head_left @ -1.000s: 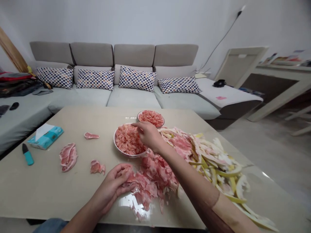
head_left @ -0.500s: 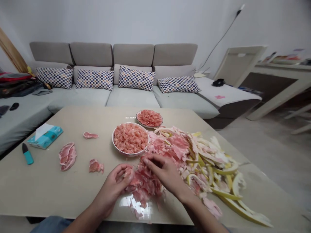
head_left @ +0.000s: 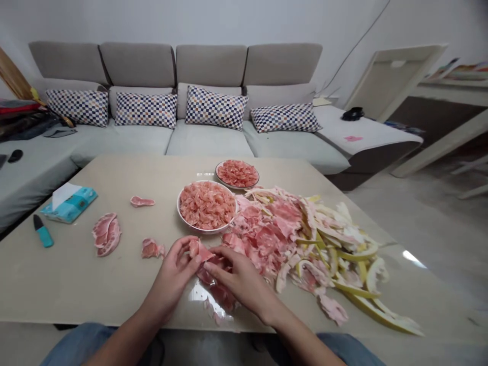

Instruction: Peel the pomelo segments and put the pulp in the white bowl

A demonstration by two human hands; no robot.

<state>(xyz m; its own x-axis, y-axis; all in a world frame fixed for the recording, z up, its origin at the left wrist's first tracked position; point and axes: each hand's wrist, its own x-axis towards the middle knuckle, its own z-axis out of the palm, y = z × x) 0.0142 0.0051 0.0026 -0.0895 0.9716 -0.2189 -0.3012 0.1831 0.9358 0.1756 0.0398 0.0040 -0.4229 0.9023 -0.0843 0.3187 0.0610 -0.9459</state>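
Between my two hands is a small piece of pink pomelo segment (head_left: 195, 247) with a flap of its membrane. My left hand (head_left: 176, 269) pinches the piece from the left. The fingers of my right hand (head_left: 238, 277) close on the pink membrane (head_left: 205, 252) at its right side. Beyond the hands stands a white bowl (head_left: 179, 216) heaped with peeled pomelo flesh (head_left: 208, 205). A dark-rimmed plate (head_left: 258, 181) behind it carries more flesh (head_left: 237, 173). Torn pink membranes (head_left: 267, 239) lie heaped beside and partly beneath my right hand.
Yellow-green pomelo rinds (head_left: 366, 292) spread over the table's right side. At left lie a pomelo section (head_left: 107, 235), a smaller chunk (head_left: 151, 248) and a thin segment (head_left: 142, 201). A teal-handled knife (head_left: 43, 235) rests near a tissue pack (head_left: 70, 203). A sofa (head_left: 209, 140) stands behind.
My right hand has moved left from the membrane heap to meet my left hand at the pomelo piece. My left hand has risen slightly, and the view has tilted down.
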